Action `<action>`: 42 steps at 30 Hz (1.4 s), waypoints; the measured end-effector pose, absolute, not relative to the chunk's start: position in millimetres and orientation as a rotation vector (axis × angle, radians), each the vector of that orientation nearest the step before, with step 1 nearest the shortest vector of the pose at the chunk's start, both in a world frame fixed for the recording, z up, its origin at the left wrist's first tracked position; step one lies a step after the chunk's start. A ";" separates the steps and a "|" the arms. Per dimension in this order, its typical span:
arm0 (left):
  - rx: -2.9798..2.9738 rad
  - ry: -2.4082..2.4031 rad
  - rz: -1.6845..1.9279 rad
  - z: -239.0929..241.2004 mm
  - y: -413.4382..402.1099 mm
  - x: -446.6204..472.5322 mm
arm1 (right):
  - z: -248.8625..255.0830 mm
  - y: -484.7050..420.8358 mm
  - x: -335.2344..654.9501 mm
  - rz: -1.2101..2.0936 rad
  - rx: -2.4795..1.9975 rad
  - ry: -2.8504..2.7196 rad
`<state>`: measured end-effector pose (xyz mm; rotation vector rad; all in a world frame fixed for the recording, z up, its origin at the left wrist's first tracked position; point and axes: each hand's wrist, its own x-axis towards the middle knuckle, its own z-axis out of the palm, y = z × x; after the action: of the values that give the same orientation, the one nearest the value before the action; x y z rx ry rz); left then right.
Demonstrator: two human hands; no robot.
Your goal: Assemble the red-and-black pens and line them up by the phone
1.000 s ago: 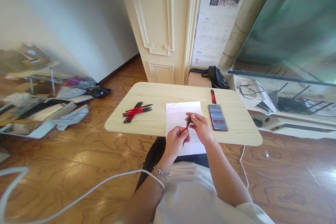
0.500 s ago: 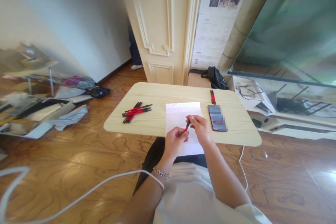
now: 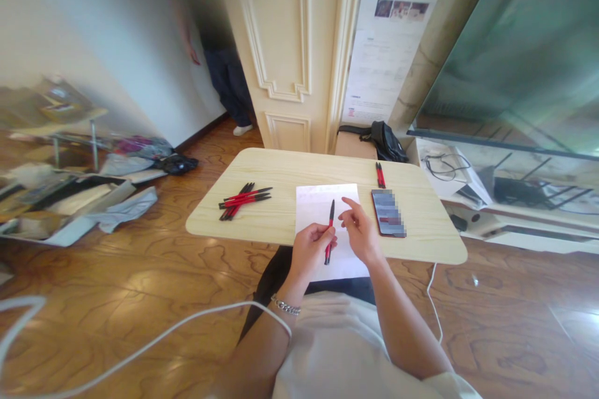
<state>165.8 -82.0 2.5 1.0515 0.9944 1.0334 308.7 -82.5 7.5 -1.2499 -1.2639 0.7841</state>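
My left hand (image 3: 309, 248) is closed around the middle of a red and black pen (image 3: 329, 226), holding it nearly upright over a white sheet of paper (image 3: 318, 199) on the light wooden table (image 3: 281, 171). My right hand (image 3: 358, 230) hovers just right of the pen with its fingers loosely spread and nothing in them. A pile of several red and black pens (image 3: 244, 198) lies on the left part of the table. Two more pens (image 3: 380, 174) lie at the far right, behind a phone (image 3: 388, 212).
A person (image 3: 223, 68) stands by the wall beyond the table's far left corner. A black bag (image 3: 384, 138) sits behind the table. Clutter and boxes (image 3: 70, 193) cover the floor at the left. A low shelf with cables (image 3: 468, 181) is at the right. A white cable (image 3: 140, 349) crosses near me.
My right hand has let go of the pen and moved slightly right; the pen now stands in my left hand alone. A person has stepped into view by the wall.
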 end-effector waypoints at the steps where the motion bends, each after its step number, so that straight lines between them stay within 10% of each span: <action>1: 1.049 0.986 1.030 4.5 -80.7 165.8 | 8.8 -85.3 310.4 0.765 -1.232 -1.372; 42: 1.758 1.317 1.198 -22.1 -37.6 134.4 | -1.4 -58.9 352.3 1.331 -0.777 -0.499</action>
<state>134.4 -37.6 -22.1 1.7584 1.3173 1.1984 352.3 -58.9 -1.4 -0.7770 -0.4985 1.3307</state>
